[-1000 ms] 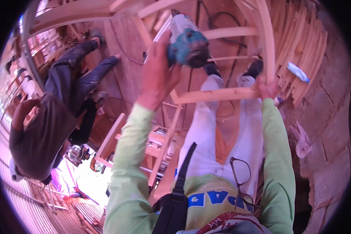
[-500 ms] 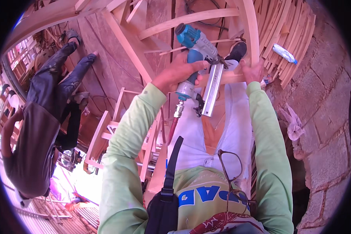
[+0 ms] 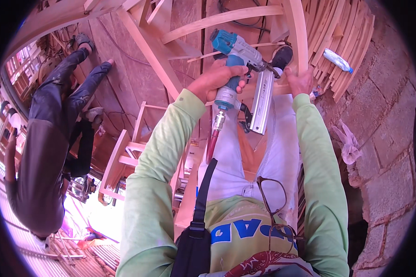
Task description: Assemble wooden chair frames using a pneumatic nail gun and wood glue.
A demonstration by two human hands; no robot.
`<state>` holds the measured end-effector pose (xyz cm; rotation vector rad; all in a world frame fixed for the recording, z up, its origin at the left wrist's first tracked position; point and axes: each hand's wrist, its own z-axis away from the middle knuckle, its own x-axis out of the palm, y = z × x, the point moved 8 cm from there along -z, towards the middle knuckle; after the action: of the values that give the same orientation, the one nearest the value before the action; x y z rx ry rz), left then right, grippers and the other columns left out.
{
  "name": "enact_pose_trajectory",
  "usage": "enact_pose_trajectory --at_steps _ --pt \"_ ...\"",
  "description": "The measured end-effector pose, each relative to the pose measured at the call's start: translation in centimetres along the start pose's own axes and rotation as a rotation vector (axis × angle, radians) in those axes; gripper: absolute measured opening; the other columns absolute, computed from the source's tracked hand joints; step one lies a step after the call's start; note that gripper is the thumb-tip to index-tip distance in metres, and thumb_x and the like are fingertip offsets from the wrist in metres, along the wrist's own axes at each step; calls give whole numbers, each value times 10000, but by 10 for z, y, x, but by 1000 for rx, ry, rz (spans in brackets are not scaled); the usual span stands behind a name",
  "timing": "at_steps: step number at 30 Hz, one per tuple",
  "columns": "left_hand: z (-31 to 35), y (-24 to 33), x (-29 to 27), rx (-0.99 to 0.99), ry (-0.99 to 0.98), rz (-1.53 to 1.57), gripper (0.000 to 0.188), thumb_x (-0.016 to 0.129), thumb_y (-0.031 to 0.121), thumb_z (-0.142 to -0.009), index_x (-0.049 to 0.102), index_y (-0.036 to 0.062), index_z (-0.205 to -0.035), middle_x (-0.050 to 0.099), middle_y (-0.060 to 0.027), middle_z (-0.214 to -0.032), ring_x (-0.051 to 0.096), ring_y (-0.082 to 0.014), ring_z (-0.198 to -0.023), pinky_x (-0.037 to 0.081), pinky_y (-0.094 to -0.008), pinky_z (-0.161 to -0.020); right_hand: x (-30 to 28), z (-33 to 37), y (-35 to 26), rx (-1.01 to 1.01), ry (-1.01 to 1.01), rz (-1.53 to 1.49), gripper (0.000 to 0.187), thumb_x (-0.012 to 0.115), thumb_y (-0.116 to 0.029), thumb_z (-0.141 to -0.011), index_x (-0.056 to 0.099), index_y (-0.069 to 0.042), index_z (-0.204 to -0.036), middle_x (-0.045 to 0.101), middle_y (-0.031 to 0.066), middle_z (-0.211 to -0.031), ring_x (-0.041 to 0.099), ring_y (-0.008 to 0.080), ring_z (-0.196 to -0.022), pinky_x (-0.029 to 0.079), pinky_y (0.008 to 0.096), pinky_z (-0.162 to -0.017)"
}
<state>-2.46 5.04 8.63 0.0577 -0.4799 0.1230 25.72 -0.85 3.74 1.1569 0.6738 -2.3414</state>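
Observation:
My left hand (image 3: pixel 219 79) is closed round the grip of a teal and grey pneumatic nail gun (image 3: pixel 245 53). The gun's silver magazine (image 3: pixel 263 101) slants down over my lap, and a red air hose (image 3: pixel 212 144) runs from the fitting at its handle. Its nose sits close to my right hand (image 3: pixel 300 81), next to a wooden frame. That hand is wrapped round the lower end of a curved wooden piece (image 3: pixel 296 37), thumb on the near side. Another curved rail (image 3: pixel 224 22) and a straight wooden leg (image 3: pixel 150 53) join the same frame.
A stack of curved wooden strips (image 3: pixel 351 41) lies at the far right, with a plastic bottle (image 3: pixel 337 61) on it. A block wall (image 3: pixel 379 134) borders the right side. At left, another person (image 3: pixel 41 152) stands near a small wooden frame (image 3: pixel 118 166).
The nail gun in my left hand has shifted slightly right, its nose closer to my right hand. My right hand keeps its hold on the wooden piece.

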Motion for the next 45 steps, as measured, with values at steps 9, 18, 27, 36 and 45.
enact_pose_trajectory --at_steps 9,18,27,36,45 --pt "-4 -9 -5 -32 -28 -5 144 642 75 -978 588 -41 -1043 640 -97 -820 609 -137 -596 547 -283 -486 -3 -1 0 -25 53 41 682 890 -366 -688 553 19 -1140 675 255 -1076 647 433 -1050 495 474 -951" --pt "-13 -11 -8 -43 -78 -13 183 612 74 -996 582 -62 -1114 714 -135 -1015 601 -123 -624 559 -282 -499 -4 -2 0 -65 71 60 660 884 -349 -702 552 22 -1134 677 260 -1071 655 430 -1037 498 472 -943" --pt "-30 -23 -18 -152 -189 111 230 595 57 -1000 533 -64 -1185 710 -183 -1090 586 -115 -622 560 -303 -532 -6 1 -6 -59 64 41 641 881 -333 -706 559 30 -1125 680 260 -1056 659 422 -1027 499 471 -938" --pt "-30 -20 -12 -169 -194 83 230 593 39 -995 521 -62 -1189 708 -194 -1102 578 -111 -624 549 -296 -524 -6 1 -3 -33 53 52 636 871 -322 -708 561 33 -1135 677 261 -1064 655 422 -1035 495 470 -944" --pt "-23 -15 -8 -142 -127 12 192 614 52 -984 556 -58 -1130 704 -166 -1027 584 -114 -621 544 -293 -515 -4 1 -8 -3 -7 4 765 863 -369 -699 504 65 -1218 625 296 -1145 602 451 -1121 468 486 -996"
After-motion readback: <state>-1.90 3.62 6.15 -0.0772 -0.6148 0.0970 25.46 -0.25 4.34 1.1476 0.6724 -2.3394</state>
